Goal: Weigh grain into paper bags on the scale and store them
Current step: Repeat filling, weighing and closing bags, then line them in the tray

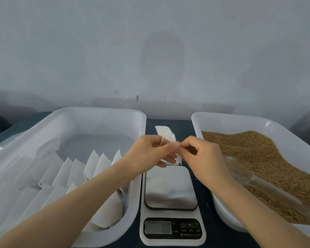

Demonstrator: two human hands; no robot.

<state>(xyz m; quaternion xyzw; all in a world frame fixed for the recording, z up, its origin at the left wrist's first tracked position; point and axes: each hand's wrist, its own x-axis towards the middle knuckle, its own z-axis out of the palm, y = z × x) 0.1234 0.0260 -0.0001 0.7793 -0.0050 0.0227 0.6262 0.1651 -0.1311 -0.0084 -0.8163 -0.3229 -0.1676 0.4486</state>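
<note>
A pale grey wall [150,51], faintly stained, rises behind the dark blue tabletop [184,127].

Hands hide most of a paper bag [164,133] above the scale [170,187].
The left hand [149,151] and right hand [200,158] cover the bag's lower half and the scale's far edge, and their meeting fingertips are blurred. The scale's button labels are too small to read. The left tray [100,110] and right tray [222,116] run out of view.
</note>
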